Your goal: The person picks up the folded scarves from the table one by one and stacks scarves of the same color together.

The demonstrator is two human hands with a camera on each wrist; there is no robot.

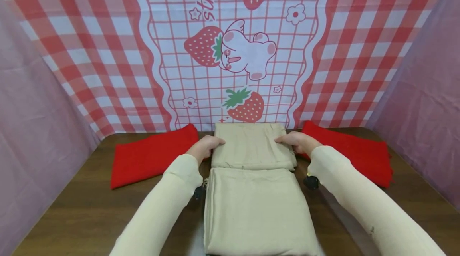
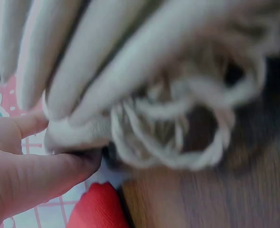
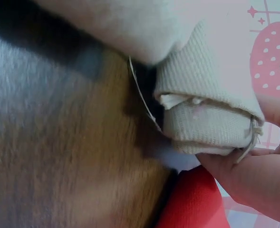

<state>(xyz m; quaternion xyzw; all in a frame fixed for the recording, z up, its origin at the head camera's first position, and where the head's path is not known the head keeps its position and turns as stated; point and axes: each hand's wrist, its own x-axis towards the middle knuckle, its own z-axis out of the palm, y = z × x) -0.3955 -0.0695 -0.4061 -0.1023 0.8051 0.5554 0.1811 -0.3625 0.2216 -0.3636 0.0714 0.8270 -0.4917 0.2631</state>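
Observation:
A folded beige cloth [image 1: 253, 148] lies at the back middle of the wooden table. My left hand [image 1: 206, 146] grips its left edge, and my right hand [image 1: 296, 140] grips its right edge. In the left wrist view the left hand [image 2: 40, 166] has a digit on either side of the cloth edge. Looped beige cords [image 2: 173, 142] hang beside it. The right wrist view has the right hand [image 3: 258, 171] around the layered fold [image 3: 211, 118], which has loose threads. A second folded beige cloth [image 1: 258, 212] lies in front, its back edge against the first.
One folded red cloth [image 1: 154, 156] lies on the left of the table [image 1: 79, 208], another red cloth [image 1: 352, 152] on the right. Behind them hangs a strawberry-print checked curtain [image 1: 179, 68], and pink drapes [image 1: 39, 128] enclose the sides.

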